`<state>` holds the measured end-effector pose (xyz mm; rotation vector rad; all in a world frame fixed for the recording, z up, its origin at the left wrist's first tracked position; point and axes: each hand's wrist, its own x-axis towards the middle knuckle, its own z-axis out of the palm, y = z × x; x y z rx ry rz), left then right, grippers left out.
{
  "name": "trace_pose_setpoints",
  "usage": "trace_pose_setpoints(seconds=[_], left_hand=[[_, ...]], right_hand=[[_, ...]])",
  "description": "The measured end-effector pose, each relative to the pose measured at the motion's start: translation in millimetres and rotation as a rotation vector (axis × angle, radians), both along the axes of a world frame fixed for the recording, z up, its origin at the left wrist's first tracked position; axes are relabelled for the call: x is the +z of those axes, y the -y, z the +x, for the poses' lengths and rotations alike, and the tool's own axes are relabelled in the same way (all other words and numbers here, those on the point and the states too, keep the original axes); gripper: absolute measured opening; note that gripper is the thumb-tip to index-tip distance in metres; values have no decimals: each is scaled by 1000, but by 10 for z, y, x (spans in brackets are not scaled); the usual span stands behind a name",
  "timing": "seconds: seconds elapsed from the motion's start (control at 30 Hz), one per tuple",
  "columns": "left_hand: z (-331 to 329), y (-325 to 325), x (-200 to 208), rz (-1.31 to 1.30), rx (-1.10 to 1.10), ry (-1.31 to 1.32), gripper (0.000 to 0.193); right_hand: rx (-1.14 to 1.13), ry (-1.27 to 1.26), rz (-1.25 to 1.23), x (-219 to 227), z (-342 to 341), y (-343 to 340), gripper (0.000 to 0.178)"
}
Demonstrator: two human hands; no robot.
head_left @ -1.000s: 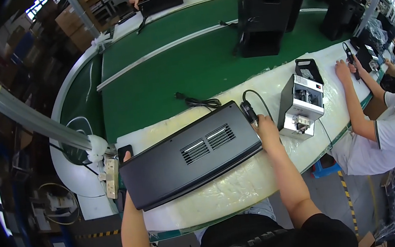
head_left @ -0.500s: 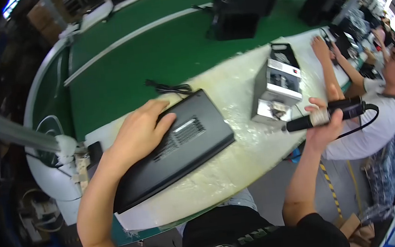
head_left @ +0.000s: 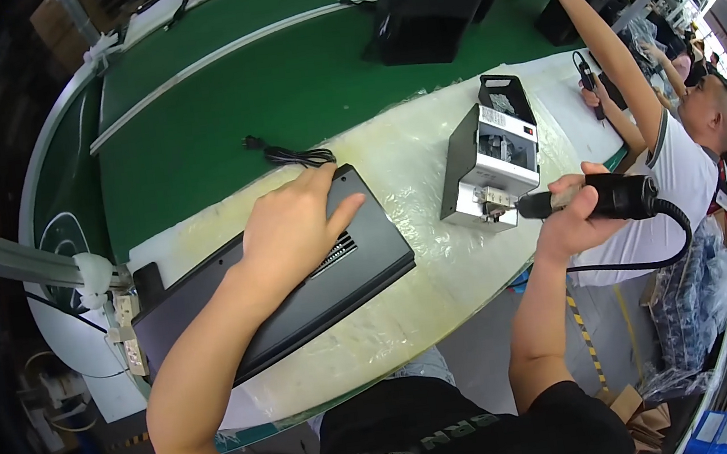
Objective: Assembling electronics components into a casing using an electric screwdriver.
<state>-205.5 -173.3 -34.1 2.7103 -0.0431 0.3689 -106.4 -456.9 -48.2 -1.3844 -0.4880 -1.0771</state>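
Note:
My left hand (head_left: 291, 227) lies on a black flat casing (head_left: 375, 248), thumb and fingers apart, partly covering its vent slots. A black power cord (head_left: 287, 156), bundled, rests just beyond the casing's far edge, close to my left fingertips. My right hand (head_left: 568, 227) is wrapped round a black electric screwdriver (head_left: 621, 195) with a cable at its rear end, held roughly level. Its tip points left, at the front of a small metal screw feeder (head_left: 504, 151). Whether the tip touches the feeder, I cannot tell.
Translucent plastic sheeting covers the worktop (head_left: 443, 281). Behind it runs a green conveyor belt (head_left: 190, 148) bearing a large black box (head_left: 427, 6). A metal post (head_left: 22, 255) stands at the left. To the right sits a co-worker (head_left: 684, 178), one arm stretched far forward.
My left hand has slid across the casing toward its far right corner. The screwdriver in my right hand has come to the feeder's front. The co-worker has raised one arm forward.

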Motion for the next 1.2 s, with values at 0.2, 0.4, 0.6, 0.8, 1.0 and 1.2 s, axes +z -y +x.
trace_pose_setpoints(seconds=[0.2,0.4,0.6,0.8,1.0,1.2], left_hand=[[24,-103,-24,-13,-3,44,45],[21,-102,-55,32,-2,52,42],[-71,-126,-79,-7,-18,15,41],[-16,-74,-28,-47,-2,-63,43],[-29,-96,-41,-52,6,-61,40],[-24,-100,-32,-10,-7,-49,39]], right_hand=[[-58,-126,-45,-137,150,-141,28],[63,-323,-113,114,-88,-462,28],[426,5,113,1073,-161,-1206,48],[618,-13,67,1232,-162,-1729,38],[567,66,12,1240,-184,-1908,33],[623,-28,-69,1043,-139,-1962,25]])
